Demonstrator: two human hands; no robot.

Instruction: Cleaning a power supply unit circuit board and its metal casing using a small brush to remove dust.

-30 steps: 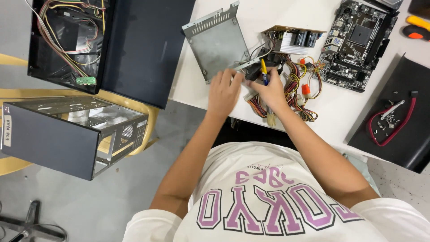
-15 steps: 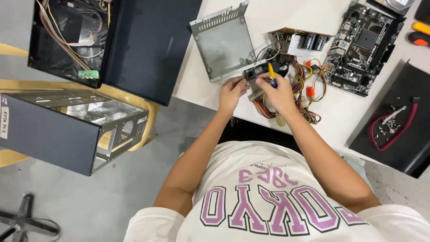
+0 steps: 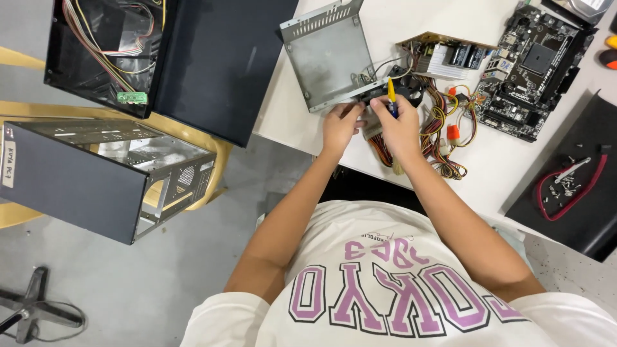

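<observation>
Screwdriver (image 3: 391,95), yellow handle, upright at the bench (image 3: 385,26) edge, gripped in the right hand (image 3: 400,125), tip down on the power supply (image 3: 376,103). Left hand (image 3: 339,125) pinches the supply's near edge, steadying it beside the grey metal cover (image 3: 328,54). Risk: tip may slip off the screw and jab the left fingers or the wire bundle (image 3: 443,138) just beside; unit sits near the edge and could slide off if pushed. Motherboard (image 3: 530,71) to the right, open cases (image 3: 103,173) on the left.

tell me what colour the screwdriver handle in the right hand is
Yellow and blue screwdriver handle, gripped in the right hand; the head view shows it.
</observation>
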